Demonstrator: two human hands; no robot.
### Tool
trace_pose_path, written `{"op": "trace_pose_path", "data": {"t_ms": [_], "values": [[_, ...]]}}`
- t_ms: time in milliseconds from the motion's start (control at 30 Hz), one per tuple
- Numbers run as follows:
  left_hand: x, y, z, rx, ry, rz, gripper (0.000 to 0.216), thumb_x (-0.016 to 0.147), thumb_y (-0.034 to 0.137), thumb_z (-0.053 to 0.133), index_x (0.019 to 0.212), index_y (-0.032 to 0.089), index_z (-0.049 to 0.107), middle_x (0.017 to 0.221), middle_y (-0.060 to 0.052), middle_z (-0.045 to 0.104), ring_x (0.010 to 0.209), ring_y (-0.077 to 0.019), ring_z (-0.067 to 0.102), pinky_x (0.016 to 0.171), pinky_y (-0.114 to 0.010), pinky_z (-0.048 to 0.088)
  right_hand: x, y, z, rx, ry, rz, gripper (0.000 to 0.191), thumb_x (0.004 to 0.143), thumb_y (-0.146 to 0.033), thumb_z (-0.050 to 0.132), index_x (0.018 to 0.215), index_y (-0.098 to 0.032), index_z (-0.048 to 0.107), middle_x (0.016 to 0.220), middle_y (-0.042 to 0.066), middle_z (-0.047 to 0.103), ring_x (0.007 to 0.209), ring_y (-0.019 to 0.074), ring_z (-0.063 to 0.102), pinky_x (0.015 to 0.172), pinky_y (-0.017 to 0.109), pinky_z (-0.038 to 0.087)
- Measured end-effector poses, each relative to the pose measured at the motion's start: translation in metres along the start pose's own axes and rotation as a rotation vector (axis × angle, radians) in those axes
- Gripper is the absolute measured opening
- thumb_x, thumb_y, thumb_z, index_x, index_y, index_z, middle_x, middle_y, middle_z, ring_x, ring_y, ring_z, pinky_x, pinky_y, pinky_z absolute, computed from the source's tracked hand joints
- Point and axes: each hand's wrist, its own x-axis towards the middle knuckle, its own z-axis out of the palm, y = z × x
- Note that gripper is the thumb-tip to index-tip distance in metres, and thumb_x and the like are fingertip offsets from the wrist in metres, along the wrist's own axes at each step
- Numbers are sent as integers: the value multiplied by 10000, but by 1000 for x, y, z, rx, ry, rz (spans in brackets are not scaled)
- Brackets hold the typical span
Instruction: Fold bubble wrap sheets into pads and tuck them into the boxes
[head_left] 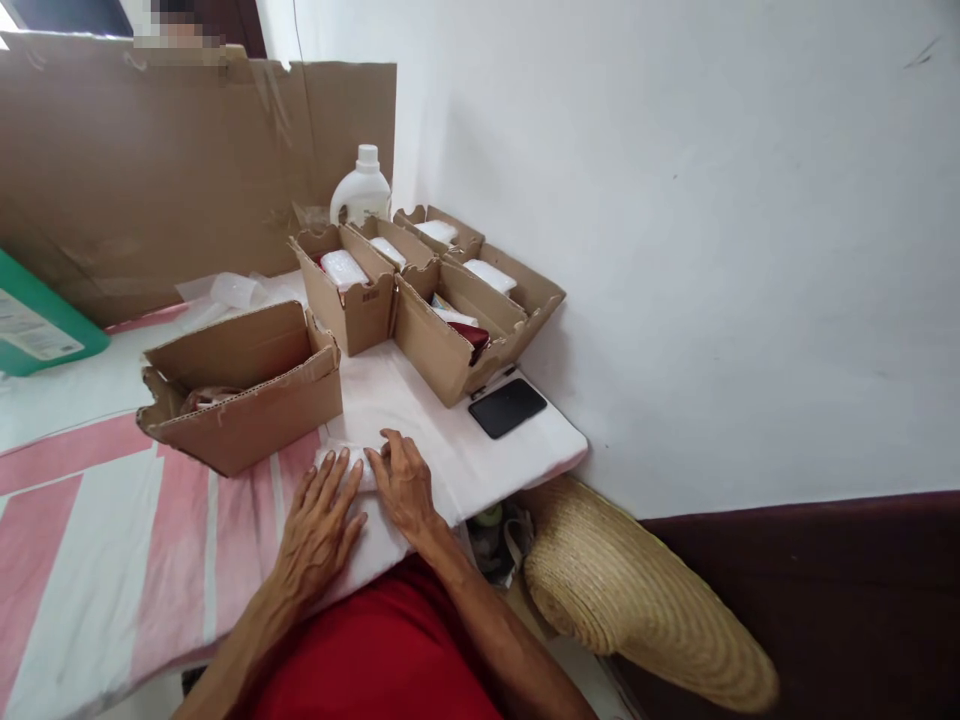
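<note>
A small packet in clear, whitish plastic wrap [358, 463] lies near the table's front edge; what is inside cannot be made out. My left hand [316, 525] rests flat over its left part with the fingers stretched out. At the right end of the packet, my right hand [406, 485] has its fingers bent and closed on the wrap's edge. Just beyond my left hand stands an open cardboard box [255, 415], with something brownish partly visible inside.
Several cardboard boxes [431, 345] holding white wrapped packets stand by the wall. A white jug [362, 190] is behind them, and a black phone [508, 407] lies at the right. A green container [45, 310] leans in at far left. A straw hat [622, 590] hangs below the table edge.
</note>
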Motion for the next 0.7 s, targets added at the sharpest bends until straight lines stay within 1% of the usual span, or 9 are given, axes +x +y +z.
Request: {"op": "trace_pose_path", "data": {"t_ms": [67, 133, 200, 267, 367, 467, 533, 600, 700], "values": [[-6, 1, 10, 34, -35, 7, 727, 966, 456, 520, 1591, 178, 271, 1599, -168, 406, 1517, -334, 308, 1204, -506, 277, -6, -2, -4, -22, 20, -142, 420, 1026, -325, 490, 1402, -143, 536, 1250, 194, 665, 1181, 308, 611, 1014, 483, 502], [-9, -1, 18, 58, -36, 3, 795, 951, 510, 534, 1598, 151, 242, 1616, -186, 368, 1531, -348, 269, 1211, -525, 255, -14, -2, -6, -36, -81, -323, 518, 1013, -320, 521, 1496, -144, 452, 1471, 193, 541, 1389, 323, 476, 1138, 517, 418], [-9, -3, 21, 72, -36, 5, 790, 952, 500, 534, 1598, 150, 243, 1618, -184, 366, 1527, -346, 279, 1209, -526, 257, -21, 2, -6, -50, -210, -435, 598, 998, -313, 555, 1543, -134, 387, 1563, 179, 452, 1477, 328, 375, 1187, 530, 376], [-5, -5, 20, 64, -50, -1, 752, 956, 474, 528, 1593, 171, 268, 1600, -173, 403, 1505, -338, 331, 1198, -527, 278, -25, 8, -4, -61, -265, -441, 642, 986, -278, 567, 1566, -118, 342, 1584, 187, 420, 1494, 328, 353, 1191, 537, 382], [3, -8, 15, 9, -90, -42, 681, 948, 440, 534, 1565, 219, 349, 1561, -165, 466, 1454, -339, 417, 1173, -558, 316, -23, 16, 1, -36, -257, -413, 667, 956, -185, 556, 1577, -124, 320, 1565, 191, 447, 1486, 302, 379, 1180, 506, 419], [9, -15, 10, -88, -89, -47, 620, 946, 328, 505, 1543, 211, 384, 1506, -169, 527, 1397, -319, 488, 1126, -551, 396, -17, 22, 5, -23, -240, -439, 665, 920, -156, 580, 1549, -129, 365, 1509, 198, 514, 1436, 300, 457, 1138, 486, 473], [12, -22, 7, -124, -54, -12, 601, 918, 187, 447, 1518, 185, 415, 1423, -167, 603, 1325, -288, 562, 1065, -501, 472, -12, 22, 5, -54, -220, -478, 550, 917, -151, 591, 1455, -137, 478, 1430, 203, 587, 1355, 307, 547, 1065, 477, 529], [16, -25, 3, -117, -12, 30, 611, 860, 71, 398, 1452, 185, 497, 1279, -137, 698, 1184, -254, 656, 968, -436, 539, -6, 18, -1, -101, -203, -525, 355, 925, -133, 575, 1278, -159, 600, 1286, 186, 678, 1197, 300, 655, 957, 451, 578], [28, -22, -19, -94, 39, 70, 594, 839, 7, 369, 1351, 221, 582, 1090, -77, 765, 958, -210, 721, 821, -353, 572, 9, -5, -32, -122, -209, -594, 173, 938, -130, 554, 1064, -193, 654, 1055, 120, 734, 945, 261, 697, 821, 406, 581]]}}
